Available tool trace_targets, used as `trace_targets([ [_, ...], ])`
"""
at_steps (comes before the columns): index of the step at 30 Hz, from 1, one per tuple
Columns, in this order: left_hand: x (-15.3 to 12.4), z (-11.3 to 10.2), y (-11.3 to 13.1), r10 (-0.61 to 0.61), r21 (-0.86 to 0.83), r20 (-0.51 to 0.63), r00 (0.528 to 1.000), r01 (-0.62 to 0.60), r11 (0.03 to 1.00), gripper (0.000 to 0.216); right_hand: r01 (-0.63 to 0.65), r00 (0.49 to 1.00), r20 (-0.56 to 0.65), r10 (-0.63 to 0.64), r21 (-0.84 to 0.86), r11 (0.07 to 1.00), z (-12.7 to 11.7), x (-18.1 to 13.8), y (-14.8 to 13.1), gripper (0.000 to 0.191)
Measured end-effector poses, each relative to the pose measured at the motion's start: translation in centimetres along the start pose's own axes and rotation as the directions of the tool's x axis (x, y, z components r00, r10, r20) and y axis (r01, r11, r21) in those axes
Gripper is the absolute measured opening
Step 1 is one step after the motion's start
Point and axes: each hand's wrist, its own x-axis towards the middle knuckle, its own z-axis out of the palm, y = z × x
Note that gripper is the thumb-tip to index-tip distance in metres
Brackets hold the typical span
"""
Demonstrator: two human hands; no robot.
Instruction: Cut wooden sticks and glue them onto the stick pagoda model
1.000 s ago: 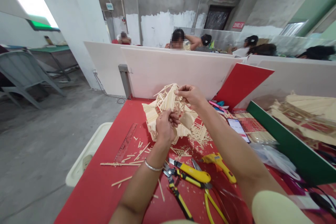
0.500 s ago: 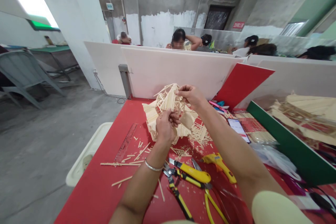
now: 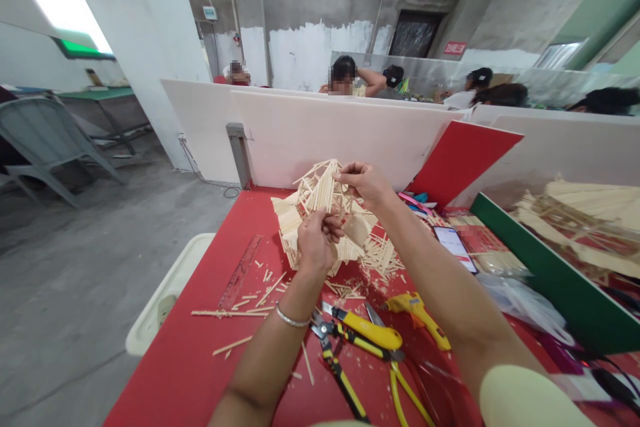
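Observation:
A model built of thin wooden sticks (image 3: pixel 290 220) stands on the red table, its upper part a sloping, roof-like panel of sticks (image 3: pixel 321 192). My left hand (image 3: pixel 316 240) is closed, thumb and fingers pinching the panel's lower edge. Higher up and to the right, my right hand (image 3: pixel 364 183) pinches at the panel's right side with thumb and forefinger. Whether a single loose stick runs between the fingers cannot be made out. Cut stick pieces (image 3: pixel 383 255) lie heaped beside the model on the right.
Nearer on the table lie a yellow utility knife (image 3: pixel 373 329), cutting pliers (image 3: pixel 336 363), yellow-handled pliers (image 3: pixel 400 387) and a yellow glue gun (image 3: pixel 419 317). A clear ruler (image 3: pixel 241 270) is at left. On the right are a phone (image 3: pixel 454 248) and a green board (image 3: pixel 545 273). White partitions (image 3: pixel 340 137) stand behind; people sit beyond.

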Motion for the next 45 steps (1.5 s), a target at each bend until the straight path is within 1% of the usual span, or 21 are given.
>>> trace_targets([
  [45, -0.01, 0.03, 0.00, -0.002, -0.011, 0.008, 1.000, 0.002, 1.000, 0.026, 0.000, 1.000, -0.002, 0.000, -0.009, 1.000, -0.03, 0.09, 0.01, 0.036],
])
